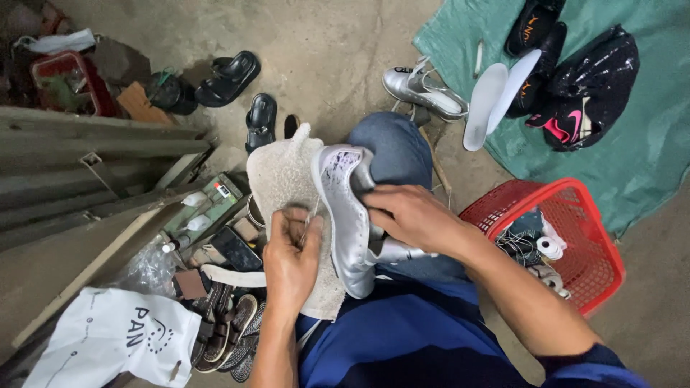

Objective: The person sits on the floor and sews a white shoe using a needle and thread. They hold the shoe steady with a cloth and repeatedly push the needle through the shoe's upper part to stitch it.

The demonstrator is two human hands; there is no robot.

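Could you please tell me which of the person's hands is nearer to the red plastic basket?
Right. The right hand grips the silver shoe just beside the red plastic basket; the left hand is beyond the shoe.

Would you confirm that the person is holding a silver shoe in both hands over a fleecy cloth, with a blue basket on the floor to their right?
Not quite: the head view shows the basket is red, not blue. Otherwise yes: left hand and right hand hold the silver shoe over the fleecy cloth.
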